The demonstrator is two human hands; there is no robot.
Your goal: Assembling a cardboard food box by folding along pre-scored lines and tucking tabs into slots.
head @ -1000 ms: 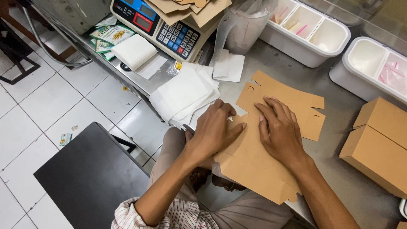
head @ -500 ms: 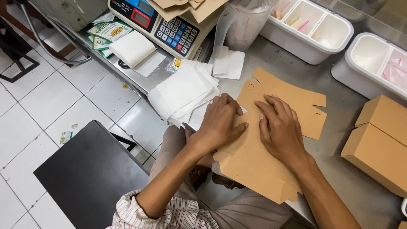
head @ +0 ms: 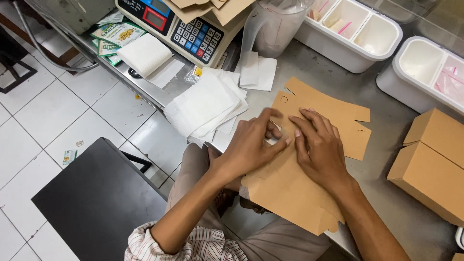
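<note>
A flat brown cardboard box blank (head: pixel 290 188) lies on the steel counter (head: pixel 386 125), its near end hanging over the counter's edge. My left hand (head: pixel 251 145) rests on the blank's left side with fingers curled around a small flap near the middle. My right hand (head: pixel 319 145) lies flat on the blank just beside it, fingers spread and pressing down. The fingertips of both hands nearly touch. A second cardboard blank (head: pixel 328 108) lies under the first, sticking out toward the back.
A stack of white paper sheets (head: pixel 205 104) lies left of my hands. Folded brown boxes (head: pixel 430 164) stand at the right. Two white divided tubs (head: pixel 357 29) and a weighing scale (head: pixel 179 24) sit at the back. A black stool (head: pixel 96 203) stands below on the tiled floor.
My left hand has slid right across the blank toward my right hand and curled its fingers at the flap. My right hand stayed pressing in place.
</note>
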